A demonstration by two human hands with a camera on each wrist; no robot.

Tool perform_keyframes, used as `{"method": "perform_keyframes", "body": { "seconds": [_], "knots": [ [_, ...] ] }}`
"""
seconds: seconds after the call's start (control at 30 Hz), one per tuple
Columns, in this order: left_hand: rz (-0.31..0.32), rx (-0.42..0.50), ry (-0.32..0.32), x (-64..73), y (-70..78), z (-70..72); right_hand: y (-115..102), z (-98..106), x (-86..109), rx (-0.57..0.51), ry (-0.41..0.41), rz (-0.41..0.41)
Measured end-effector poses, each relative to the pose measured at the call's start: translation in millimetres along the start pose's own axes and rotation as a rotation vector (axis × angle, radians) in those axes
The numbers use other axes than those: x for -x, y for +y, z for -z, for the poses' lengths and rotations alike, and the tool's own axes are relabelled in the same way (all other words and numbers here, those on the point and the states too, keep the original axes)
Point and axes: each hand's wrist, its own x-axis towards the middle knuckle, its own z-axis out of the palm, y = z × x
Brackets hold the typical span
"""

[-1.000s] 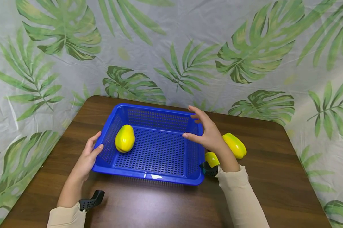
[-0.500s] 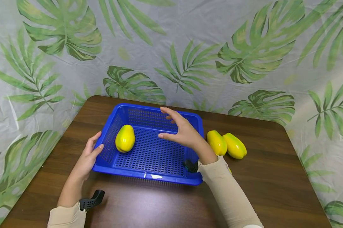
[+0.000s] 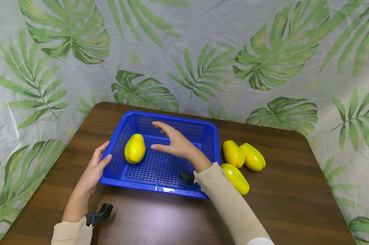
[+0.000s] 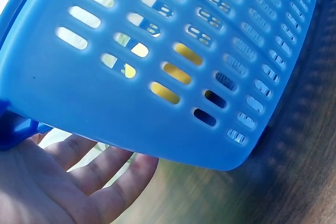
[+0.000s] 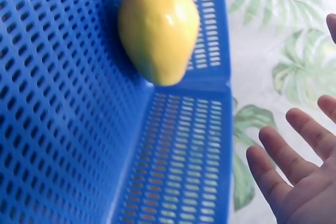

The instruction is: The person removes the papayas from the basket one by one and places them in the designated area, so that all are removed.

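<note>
A blue plastic basket (image 3: 172, 118) with slotted sides stands on the table. One glossy yellow-green papaya (image 3: 134, 148) lies in its left end. My left hand (image 3: 92, 168) holds the basket's left rim, thumb on top; in the left wrist view its fingers (image 4: 110, 174) reach under the rim. Over the basket's middle hovers my right hand (image 3: 178, 143), holding nothing, thumb and fingers spread apart and directed at the papaya. The right wrist view shows the papaya (image 5: 158, 30) against the basket's end wall, with the spread right hand (image 5: 299, 182) apart from it.
Three more papayas lie on the wooden table (image 3: 288, 190) right of the basket: one near its side (image 3: 233, 154), another beside that (image 3: 253, 157), and a nearer one (image 3: 237, 178) partly behind the right sleeve. A leaf-print cloth (image 3: 209, 27) hangs behind the table.
My right hand has moved left from the basket's right rim to over its middle, staying spread. The papayas on the right have come into fuller view. My left hand has kept its hold.
</note>
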Motion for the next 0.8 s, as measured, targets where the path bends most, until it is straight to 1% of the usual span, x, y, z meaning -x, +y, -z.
{"method": "perform_keyframes", "body": {
  "seconds": [0.53,0.7,0.8],
  "knots": [
    [-0.002,0.011,-0.006,-0.3,-0.8,0.6,10,-38,-29.8,0.009,-0.098,-0.078],
    [-0.003,0.016,-0.008,-0.4,-0.1,0.3,14,-45,-35.0,-0.002,-0.100,-0.088],
    [-0.003,0.024,-0.010,-0.3,0.1,-0.1,16,-48,-37.7,0.003,-0.106,-0.111]
  ]
}}
